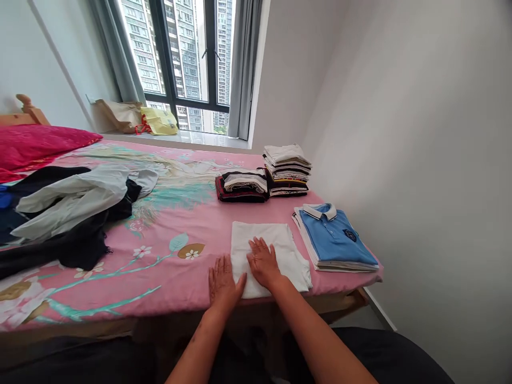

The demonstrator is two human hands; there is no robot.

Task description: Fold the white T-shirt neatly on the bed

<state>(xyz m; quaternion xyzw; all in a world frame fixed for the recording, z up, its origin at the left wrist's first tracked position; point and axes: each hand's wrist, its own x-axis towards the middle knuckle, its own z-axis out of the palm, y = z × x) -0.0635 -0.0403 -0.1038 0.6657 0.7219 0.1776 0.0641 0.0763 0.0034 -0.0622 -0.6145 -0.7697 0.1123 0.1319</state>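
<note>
A folded white garment (290, 253) lies flat near the front edge of the bed; its exact kind I cannot tell. My right hand (264, 262) rests palm down on top of it, fingers stretched out. At its left edge, my left hand (224, 282) lies open on the pink sheet, with the thumb reaching onto the cloth. Just right of the garment is a stack topped by a folded blue polo shirt (332, 237) with a white collar.
Behind stand a tall stack of folded clothes (287, 170) and a lower dark stack (242, 186). Loose black and white clothes (80, 205) are heaped at the left on the patterned bedsheet (192, 213). A red pillow (40, 144) lies beyond them. Bags (159, 121) sit on the windowsill.
</note>
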